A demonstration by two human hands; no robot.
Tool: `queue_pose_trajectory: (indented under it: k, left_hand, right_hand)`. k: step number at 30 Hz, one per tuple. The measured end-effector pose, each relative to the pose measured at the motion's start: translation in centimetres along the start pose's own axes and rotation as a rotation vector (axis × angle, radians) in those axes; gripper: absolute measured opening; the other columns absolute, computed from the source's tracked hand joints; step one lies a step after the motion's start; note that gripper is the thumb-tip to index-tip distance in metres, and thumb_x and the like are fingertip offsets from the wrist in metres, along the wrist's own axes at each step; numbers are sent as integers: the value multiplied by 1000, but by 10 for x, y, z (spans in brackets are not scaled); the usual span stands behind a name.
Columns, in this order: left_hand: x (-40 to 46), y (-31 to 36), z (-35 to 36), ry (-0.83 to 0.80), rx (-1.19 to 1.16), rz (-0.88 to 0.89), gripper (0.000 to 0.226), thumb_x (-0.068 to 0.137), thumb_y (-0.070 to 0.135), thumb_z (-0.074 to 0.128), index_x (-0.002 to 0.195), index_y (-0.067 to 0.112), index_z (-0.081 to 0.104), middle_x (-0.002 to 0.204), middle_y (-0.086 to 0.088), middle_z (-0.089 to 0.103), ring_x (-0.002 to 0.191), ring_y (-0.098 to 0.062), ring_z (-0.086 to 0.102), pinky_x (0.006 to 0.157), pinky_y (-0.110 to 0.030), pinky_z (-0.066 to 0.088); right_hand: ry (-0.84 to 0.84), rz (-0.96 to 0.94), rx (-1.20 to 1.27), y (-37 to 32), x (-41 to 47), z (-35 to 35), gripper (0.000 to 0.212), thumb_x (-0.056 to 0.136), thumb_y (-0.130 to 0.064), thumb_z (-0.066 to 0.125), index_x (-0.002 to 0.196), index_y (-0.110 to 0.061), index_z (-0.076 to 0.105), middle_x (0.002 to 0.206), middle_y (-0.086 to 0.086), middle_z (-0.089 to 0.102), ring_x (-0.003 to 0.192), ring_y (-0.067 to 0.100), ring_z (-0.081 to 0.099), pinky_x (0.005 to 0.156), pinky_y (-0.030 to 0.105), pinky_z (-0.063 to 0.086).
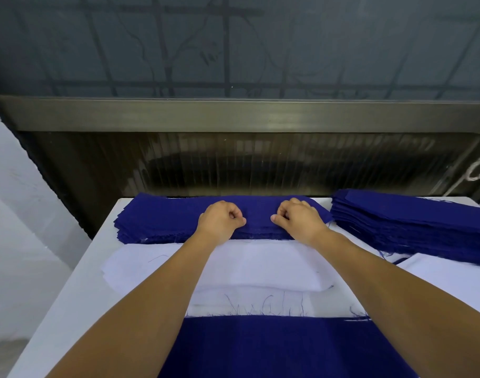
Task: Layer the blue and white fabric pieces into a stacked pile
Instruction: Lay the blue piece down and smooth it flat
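A stack of dark blue fabric pieces [157,219] lies along the far edge of the white table [77,290]. My left hand [219,219] and my right hand [298,218] both rest on this stack with fingers curled, pinching the top blue piece near its middle. In front of the stack lies a pile of white fabric pieces [249,266]. Nearer to me a blue piece [274,347] with frayed threads along its far edge covers the front of the table.
A second, thicker stack of blue pieces [413,227] sits at the far right, with more white fabric [451,274] in front of it. A dark ribbed wall panel [247,162] and a window rise right behind the table. The floor drops off at the left.
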State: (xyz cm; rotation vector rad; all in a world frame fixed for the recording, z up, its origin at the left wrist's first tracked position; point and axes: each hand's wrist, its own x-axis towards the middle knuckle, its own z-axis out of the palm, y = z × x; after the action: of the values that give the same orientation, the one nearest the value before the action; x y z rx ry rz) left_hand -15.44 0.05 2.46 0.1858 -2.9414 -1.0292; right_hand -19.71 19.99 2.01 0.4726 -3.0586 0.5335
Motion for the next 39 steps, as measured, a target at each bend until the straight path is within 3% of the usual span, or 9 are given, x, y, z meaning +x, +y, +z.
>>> queue_pose_trajectory:
  k: [6,11,15,18,23,26,30,35,39]
  left_hand:
    - [4,0,1,-19,-9,-27,14,93,29,62,84,20,70,88,2,67,89,-16,61,90,-42,52]
    - [7,1,4,12,21,-52,24,97,34,54,84,19,67,84,-1,64,81,-17,60,80,-39,52]
    - [6,2,5,37,48,-61,30,98,36,50,77,19,63,76,-2,62,75,-17,59,72,-37,49]
    - [5,1,4,21,29,-57,33,98,35,50,75,15,61,70,-3,57,74,-21,59,73,-40,49]
    - [1,3,1,0,-15,-46,26,85,46,67,75,22,65,77,6,64,82,-14,61,79,-38,51]
    - [0,4,2,15,0,-38,17,84,36,71,77,22,64,81,4,65,82,-14,61,83,-40,53]
    - [1,1,-1,48,63,16,8,88,20,63,81,21,59,92,-2,63,85,-18,59,81,-38,54]
    - [-5,-24,-23,196,338,86,9,94,25,57,100,21,61,106,0,53,98,-21,50,73,-31,40]
    - [-21,-54,-53,282,421,54,20,96,22,54,113,20,65,112,-3,59,101,-23,53,79,-35,47]
  right_hand:
    - [-24,-39,-117,-4,2,-1,29,99,-37,48,111,-14,62,114,5,58,103,20,54,93,33,47]
    - [-37,-89,-3,-2,-6,-5,33,87,-58,57,98,-27,53,99,-7,52,93,13,49,81,29,45]
    - [-56,-171,14,-1,-6,-8,16,97,-40,52,105,-26,56,105,-5,53,96,15,53,82,28,46]
    - [-39,-172,36,-2,-4,-9,20,102,-28,44,112,-20,59,109,-2,56,96,16,55,85,30,50]
    - [-60,-111,140,-3,0,-10,15,100,-21,48,98,-18,63,101,-1,62,89,15,59,77,26,52]
    - [-91,-63,213,0,1,-10,11,98,-19,52,105,-21,61,101,-4,61,88,11,58,67,14,45]
    - [-108,-38,247,4,0,-10,12,97,-15,54,107,-21,58,105,-1,59,90,11,57,65,10,42]
    - [-6,-53,109,7,-11,-12,11,99,-22,51,107,-18,58,112,1,53,98,15,53,84,23,46]
    - [157,-149,12,7,-28,-15,10,101,-23,47,103,-21,55,107,-2,56,95,13,48,87,28,42]
